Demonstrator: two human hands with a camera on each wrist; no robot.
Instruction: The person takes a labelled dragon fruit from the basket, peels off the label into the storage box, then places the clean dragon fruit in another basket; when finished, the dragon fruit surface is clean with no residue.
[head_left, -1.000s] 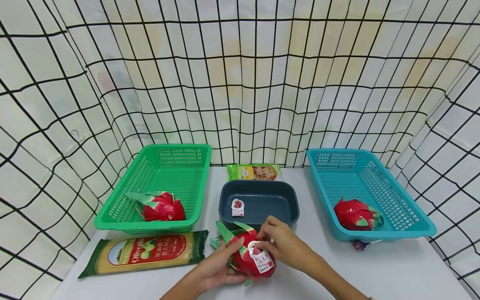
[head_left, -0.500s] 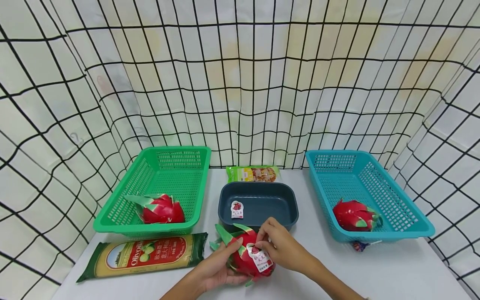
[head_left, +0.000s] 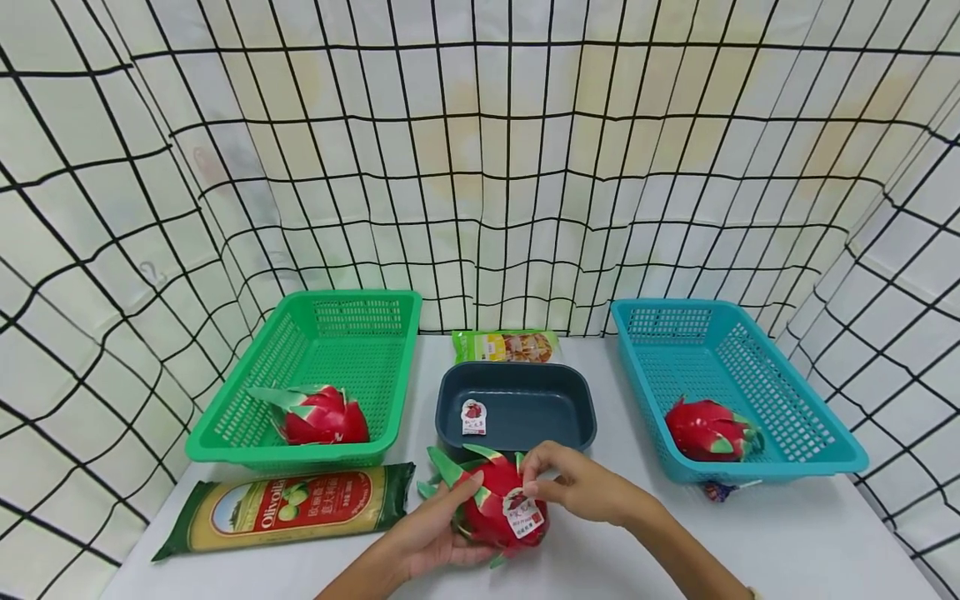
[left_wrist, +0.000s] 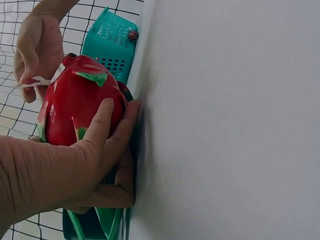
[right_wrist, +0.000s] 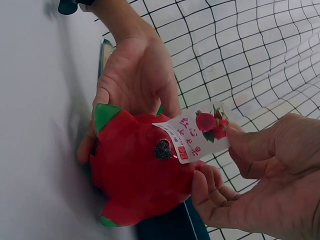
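My left hand (head_left: pixel 438 529) holds a red dragon fruit (head_left: pixel 491 521) with green leaf tips low over the white table, thumb on top and fingers beneath. On its right side is a white sticker label (head_left: pixel 523 518) with a dragon fruit picture. Thumb and fingers of my right hand (head_left: pixel 581 487) pinch the label's upper end. The right wrist view shows the label (right_wrist: pixel 197 132) lifted off the skin, its lower end still against the fruit (right_wrist: pixel 140 175) near the dark stub. Behind the fruit, a dark blue tray (head_left: pixel 547 417) contains a similar sticker (head_left: pixel 473 417).
At the back left, a green basket (head_left: pixel 408 350) contains a dragon fruit (head_left: pixel 326 417). A blue basket (head_left: pixel 626 342) on the right holds another (head_left: pixel 708 429); a small wrapped item (head_left: pixel 717 492) lies under its front edge. A pasta pack (head_left: pixel 292 508) and a snack bag (head_left: pixel 506 346) lie on the table.
My right hand has shifted slightly up and right, drawing the label's upper end away from the fruit so it now bends. The left hand and fruit stay nearly in place.
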